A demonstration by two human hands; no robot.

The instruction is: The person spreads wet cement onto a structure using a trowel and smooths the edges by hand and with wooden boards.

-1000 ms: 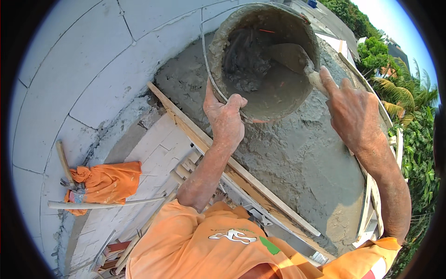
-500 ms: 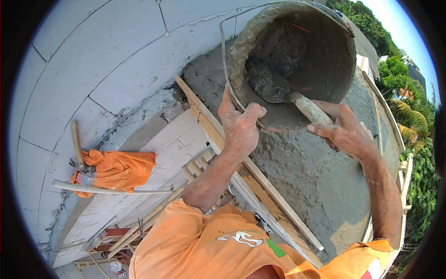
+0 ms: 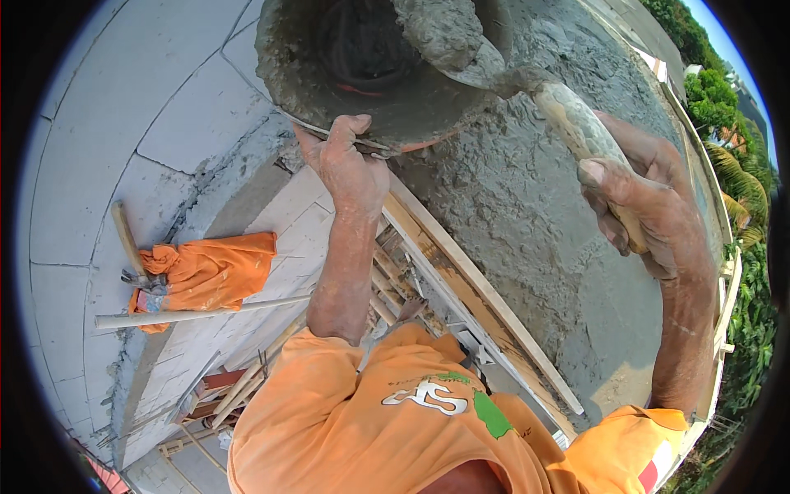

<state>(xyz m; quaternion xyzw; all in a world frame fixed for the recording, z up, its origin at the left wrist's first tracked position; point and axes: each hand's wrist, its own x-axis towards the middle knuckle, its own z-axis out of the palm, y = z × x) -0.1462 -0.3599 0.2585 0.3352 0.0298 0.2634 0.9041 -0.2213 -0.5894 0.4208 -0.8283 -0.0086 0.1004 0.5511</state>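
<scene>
We see the left hand [image 3: 350, 169] gripping the rim of the round mortar-smeared bucket [image 3: 329, 82]. The right hand [image 3: 650, 206] is closed around the mortar-loaded steel trowel [image 3: 461, 45], whose blade is above its fingers, over the bucket.

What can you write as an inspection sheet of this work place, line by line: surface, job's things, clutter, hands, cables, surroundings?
Surface: wet grey mortar bed spread along the wall top, edged by a wooden batten.
Job's things: mortar-caked bucket, tilted toward the person; trowel loaded with mortar above its rim.
Clutter: orange cloth, a hammer and a pale rod lying on the white block wall.
Hands: left hand grips the bucket rim; right hand grips the trowel handle.
Cables: nothing seen.
Surroundings: green trees at right; scaffold timbers below.
</scene>
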